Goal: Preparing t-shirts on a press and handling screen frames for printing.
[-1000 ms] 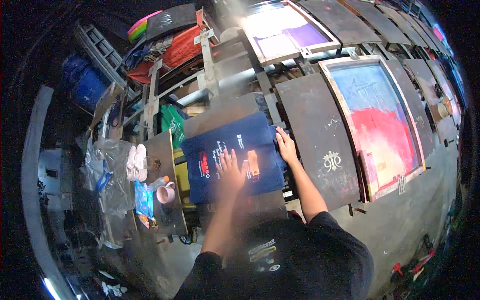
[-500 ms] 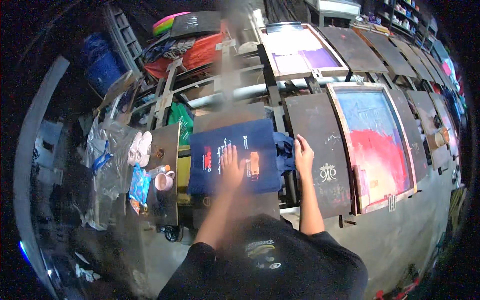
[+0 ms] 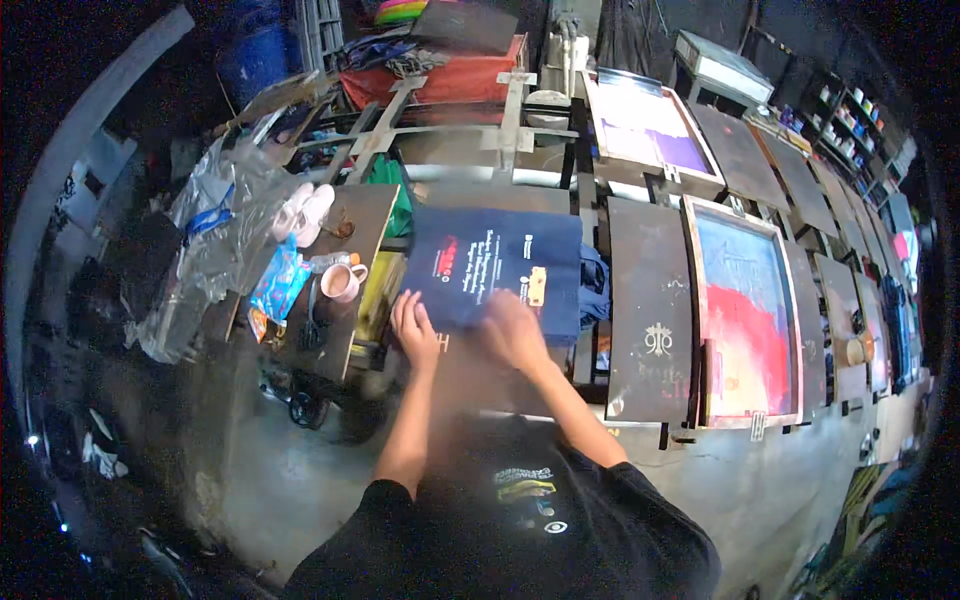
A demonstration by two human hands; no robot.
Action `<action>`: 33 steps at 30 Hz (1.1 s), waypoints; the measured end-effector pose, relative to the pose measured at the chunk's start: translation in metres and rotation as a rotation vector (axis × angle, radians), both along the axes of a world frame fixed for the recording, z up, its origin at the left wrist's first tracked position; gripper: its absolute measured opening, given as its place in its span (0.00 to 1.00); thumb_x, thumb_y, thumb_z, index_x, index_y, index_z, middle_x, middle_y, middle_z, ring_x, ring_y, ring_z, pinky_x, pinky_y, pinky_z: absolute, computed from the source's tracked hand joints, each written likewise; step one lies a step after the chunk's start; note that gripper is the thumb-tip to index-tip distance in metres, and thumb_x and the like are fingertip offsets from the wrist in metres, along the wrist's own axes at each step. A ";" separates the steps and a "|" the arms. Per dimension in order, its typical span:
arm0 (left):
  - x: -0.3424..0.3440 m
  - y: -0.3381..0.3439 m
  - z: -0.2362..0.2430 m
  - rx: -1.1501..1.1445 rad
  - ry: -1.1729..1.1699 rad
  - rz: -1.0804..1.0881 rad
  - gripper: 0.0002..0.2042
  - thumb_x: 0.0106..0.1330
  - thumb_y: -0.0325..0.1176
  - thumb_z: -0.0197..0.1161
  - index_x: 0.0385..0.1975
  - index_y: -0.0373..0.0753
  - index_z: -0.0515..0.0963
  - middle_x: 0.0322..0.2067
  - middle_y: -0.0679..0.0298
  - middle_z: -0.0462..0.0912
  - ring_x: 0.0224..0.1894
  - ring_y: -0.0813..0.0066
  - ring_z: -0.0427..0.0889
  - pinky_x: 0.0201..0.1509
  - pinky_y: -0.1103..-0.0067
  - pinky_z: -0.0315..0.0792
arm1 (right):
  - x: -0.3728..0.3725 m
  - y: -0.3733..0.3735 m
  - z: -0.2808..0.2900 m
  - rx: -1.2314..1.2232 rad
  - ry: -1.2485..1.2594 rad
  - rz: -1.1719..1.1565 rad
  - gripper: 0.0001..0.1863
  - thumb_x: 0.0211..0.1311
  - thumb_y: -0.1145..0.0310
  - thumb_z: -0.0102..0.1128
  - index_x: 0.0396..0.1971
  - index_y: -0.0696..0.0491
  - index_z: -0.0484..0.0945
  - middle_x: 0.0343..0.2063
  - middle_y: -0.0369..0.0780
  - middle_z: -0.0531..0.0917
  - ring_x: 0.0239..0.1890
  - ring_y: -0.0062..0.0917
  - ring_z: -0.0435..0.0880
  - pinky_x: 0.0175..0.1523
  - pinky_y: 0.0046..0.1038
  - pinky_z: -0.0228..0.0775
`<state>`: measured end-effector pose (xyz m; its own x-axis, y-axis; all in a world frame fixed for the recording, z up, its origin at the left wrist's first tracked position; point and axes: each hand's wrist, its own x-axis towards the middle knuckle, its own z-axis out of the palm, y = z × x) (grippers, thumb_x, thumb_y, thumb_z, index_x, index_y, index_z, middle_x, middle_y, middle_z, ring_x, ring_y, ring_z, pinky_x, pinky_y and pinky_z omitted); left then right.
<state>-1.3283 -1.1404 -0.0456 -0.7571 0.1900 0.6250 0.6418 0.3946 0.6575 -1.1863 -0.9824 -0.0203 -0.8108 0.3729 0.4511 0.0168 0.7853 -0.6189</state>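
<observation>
A navy fabric bag (image 3: 540,250) with white, red and orange print lies flat on a dark wooden board (image 3: 460,385), its bunched straps hanging out at the right. My left hand (image 3: 416,330) is at the bag's lower-left corner, fingers slightly bent and apart. My right hand (image 3: 515,332) is over the lower middle of the bag, its fingers bent and smeared by motion; I cannot tell whether anything is between them.
The left board (image 3: 375,228) carries a pink mug (image 3: 342,283), pale shoes (image 3: 300,215), a blue packet (image 3: 280,290) and crumpled plastic (image 3: 185,270). A framed screen (image 3: 745,340) lies to the right among further boards (image 3: 645,300); a shelving rack (image 3: 850,120) stands behind.
My left hand has moved from the bag's middle to its lower-left corner. My right hand has come inward from the right edge onto the bag. The whole view has shifted.
</observation>
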 end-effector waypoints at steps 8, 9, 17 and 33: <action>0.032 -0.075 -0.006 0.003 -0.133 -0.090 0.12 0.72 0.33 0.53 0.44 0.33 0.80 0.51 0.54 0.79 0.56 0.56 0.74 0.61 0.65 0.66 | -0.037 -0.039 -0.061 0.346 -0.153 -0.089 0.20 0.66 0.61 0.55 0.56 0.50 0.76 0.59 0.39 0.77 0.63 0.39 0.72 0.67 0.43 0.59; 0.029 -0.088 -0.009 0.009 -0.141 -0.084 0.12 0.72 0.34 0.53 0.43 0.34 0.80 0.50 0.54 0.79 0.55 0.56 0.75 0.61 0.66 0.67 | -0.038 -0.040 -0.058 0.346 -0.147 -0.090 0.20 0.67 0.62 0.55 0.56 0.50 0.76 0.59 0.39 0.78 0.63 0.38 0.73 0.67 0.43 0.59; 0.018 -0.162 -0.017 0.098 -0.206 -0.062 0.11 0.71 0.35 0.53 0.40 0.35 0.80 0.45 0.56 0.81 0.52 0.56 0.76 0.58 0.68 0.68 | -0.045 -0.049 -0.057 0.377 -0.205 -0.031 0.21 0.66 0.65 0.56 0.58 0.52 0.75 0.60 0.42 0.77 0.65 0.40 0.71 0.66 0.44 0.59; 0.080 -0.073 -0.053 0.814 -1.282 -1.026 0.32 0.74 0.59 0.40 0.69 0.41 0.61 0.68 0.60 0.65 0.65 0.67 0.68 0.68 0.66 0.61 | -0.003 -0.247 0.048 -0.078 -0.133 -0.125 0.31 0.70 0.63 0.44 0.71 0.53 0.55 0.73 0.51 0.50 0.76 0.44 0.42 0.75 0.47 0.35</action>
<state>-1.2486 -1.2133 -0.0986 -0.5814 0.8135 -0.0144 -0.5979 -0.4152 0.6856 -1.1890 -1.2298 0.0277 -0.8065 0.5042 0.3088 0.1970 0.7216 -0.6637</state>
